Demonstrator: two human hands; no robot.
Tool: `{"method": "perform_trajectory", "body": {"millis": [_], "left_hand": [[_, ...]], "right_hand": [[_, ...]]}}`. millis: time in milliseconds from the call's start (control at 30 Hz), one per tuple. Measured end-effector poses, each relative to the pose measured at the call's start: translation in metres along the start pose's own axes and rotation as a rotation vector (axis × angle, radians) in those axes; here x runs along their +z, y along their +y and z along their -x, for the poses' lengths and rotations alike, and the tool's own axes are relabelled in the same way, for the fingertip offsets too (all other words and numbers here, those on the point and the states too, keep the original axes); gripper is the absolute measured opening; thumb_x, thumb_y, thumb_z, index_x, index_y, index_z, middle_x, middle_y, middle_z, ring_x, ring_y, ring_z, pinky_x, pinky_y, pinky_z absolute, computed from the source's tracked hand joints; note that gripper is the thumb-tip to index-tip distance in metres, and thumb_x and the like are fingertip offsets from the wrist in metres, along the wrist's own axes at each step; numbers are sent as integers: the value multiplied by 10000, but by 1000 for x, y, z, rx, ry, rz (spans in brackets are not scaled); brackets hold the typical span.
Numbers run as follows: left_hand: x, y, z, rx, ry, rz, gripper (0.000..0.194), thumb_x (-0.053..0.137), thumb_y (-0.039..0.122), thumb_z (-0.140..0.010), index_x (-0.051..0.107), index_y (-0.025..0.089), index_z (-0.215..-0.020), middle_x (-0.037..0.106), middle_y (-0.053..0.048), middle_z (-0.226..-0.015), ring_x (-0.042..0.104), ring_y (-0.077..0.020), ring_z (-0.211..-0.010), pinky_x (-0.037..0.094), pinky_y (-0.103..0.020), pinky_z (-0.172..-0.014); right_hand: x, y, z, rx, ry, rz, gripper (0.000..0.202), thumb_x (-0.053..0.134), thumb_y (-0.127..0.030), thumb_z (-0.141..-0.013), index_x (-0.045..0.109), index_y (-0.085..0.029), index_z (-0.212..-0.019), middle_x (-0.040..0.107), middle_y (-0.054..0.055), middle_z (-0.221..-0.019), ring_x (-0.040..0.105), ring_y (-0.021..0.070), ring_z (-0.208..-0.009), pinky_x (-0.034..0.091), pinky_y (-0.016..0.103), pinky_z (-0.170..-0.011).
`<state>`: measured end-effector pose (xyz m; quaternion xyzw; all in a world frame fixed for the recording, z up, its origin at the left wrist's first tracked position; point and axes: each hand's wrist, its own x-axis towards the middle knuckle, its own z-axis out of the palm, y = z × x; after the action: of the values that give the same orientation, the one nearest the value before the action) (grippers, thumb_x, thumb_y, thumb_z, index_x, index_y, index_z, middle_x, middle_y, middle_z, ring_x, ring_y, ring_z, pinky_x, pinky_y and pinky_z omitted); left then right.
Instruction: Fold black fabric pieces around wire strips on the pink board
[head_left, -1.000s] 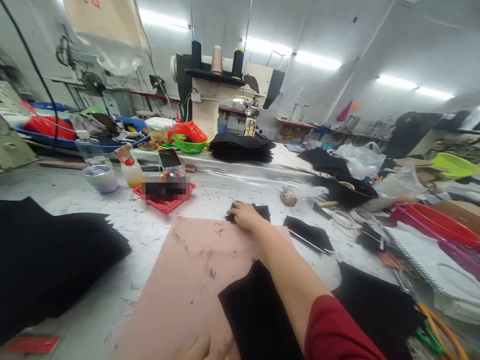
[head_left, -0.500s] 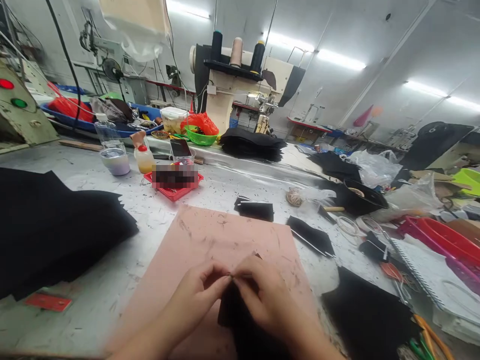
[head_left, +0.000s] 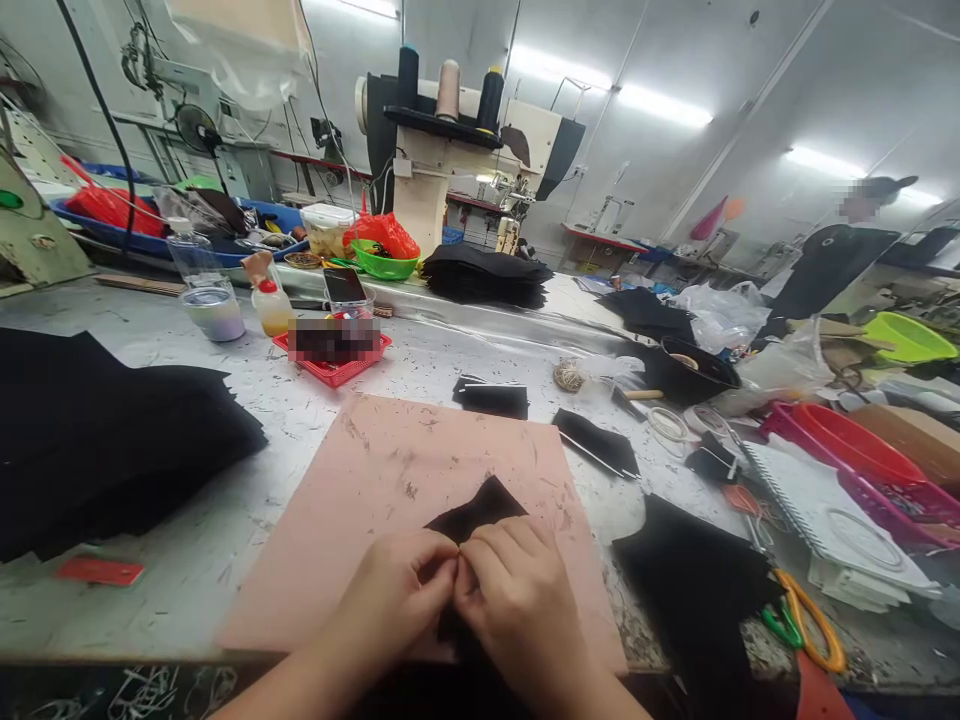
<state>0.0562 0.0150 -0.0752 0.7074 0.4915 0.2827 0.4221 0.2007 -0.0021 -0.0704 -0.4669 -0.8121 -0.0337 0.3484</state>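
Note:
Over the near half of a pinkish board (head_left: 337,500), my two hands meet at the fingertips. My left hand (head_left: 397,585) is closed, thumb and forefinger pinched on the edge of a black fabric piece (head_left: 480,503). Right beside it, my right hand (head_left: 517,590) is closed on the same piece, knuckles up. One pointed corner of the fabric sticks out beyond the hands, and another part hangs below them toward the table edge. Whatever lies exactly between the fingertips is too small to make out.
Black fabric stacks lie left (head_left: 105,430) and right (head_left: 690,570). Scissors (head_left: 814,620) rest at the right edge. Behind the board are a red basket (head_left: 337,373), a glue bottle (head_left: 271,308) and small black pieces (head_left: 491,398). A sewing machine (head_left: 420,190) and a person (head_left: 832,260) stand farther back.
The fabric has turned, so its pointed corner now shows beyond my hands. My right fingers have curled further over it. The view has shifted slightly, and the person at back right is now upright.

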Motion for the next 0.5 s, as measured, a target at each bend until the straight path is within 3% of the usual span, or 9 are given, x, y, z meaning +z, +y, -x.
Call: {"method": "perform_trajectory", "body": {"millis": [100, 167, 233, 300, 367, 433, 500], "left_hand": [[0, 5, 0, -77, -37, 207, 174, 512, 279, -721, 633, 178, -647, 632, -3, -657, 567, -152, -662, 422, -250, -619], [2, 7, -2, -204, -80, 403, 168, 567, 330, -654, 609, 168, -632, 594, 6, -602, 545, -143, -611, 424, -254, -593], [3, 6, -5, -328, -106, 525, 223, 576, 387, -618, 559, 166, -637, 530, 29, -532, 502, -120, -517, 405, -241, -519], [3, 0, -8, -394, -91, 548, 256, 541, 428, -633, 504, 177, -670, 464, 60, -489, 445, -95, -442, 346, -206, -447], [-2, -9, -11, -431, -64, 538, 266, 531, 444, -650, 480, 186, -690, 450, 72, -487, 432, -87, -426, 316, -187, -432], [-12, -21, -12, -442, -49, 512, 266, 556, 443, -654, 493, 185, -671, 485, 60, -500, 472, -101, -449, 337, -191, -443], [-25, -35, -10, -409, -42, 386, 228, 562, 411, -679, 544, 185, -656, 570, 25, -565, 558, -147, -547, 397, -215, -497]], "right_hand": [[1, 6, 4, 149, 35, -257, 180, 471, -82, -741, 571, -190, -638, 608, 26, -647, 536, 169, -634, 422, 319, -613], [-1, 13, 6, 344, 26, -536, 135, 486, -125, -725, 566, -206, -651, 639, 37, -741, 587, 179, -712, 467, 322, -659], [-7, 22, 12, 561, 103, -872, 112, 459, -200, -745, 506, -221, -645, 636, 36, -772, 606, 180, -733, 498, 347, -704], [-17, 32, 23, 745, 257, -1155, 132, 420, -264, -770, 421, -234, -642, 559, -15, -626, 565, 148, -591, 513, 353, -672], [-32, 44, 43, 882, 361, -1265, 174, 430, -317, -783, 376, -240, -636, 369, -78, -478, 392, 106, -412, 473, 267, -510], [-49, 58, 69, 998, 265, -1217, 250, 494, -396, -772, 399, -232, -609, 239, -99, -439, 214, 82, -362, 305, 183, -363], [-66, 70, 95, 1051, -103, -1080, 357, 544, -514, -741, 474, -211, -565, 264, -89, -406, 208, 71, -355, 246, 188, -347]]}}
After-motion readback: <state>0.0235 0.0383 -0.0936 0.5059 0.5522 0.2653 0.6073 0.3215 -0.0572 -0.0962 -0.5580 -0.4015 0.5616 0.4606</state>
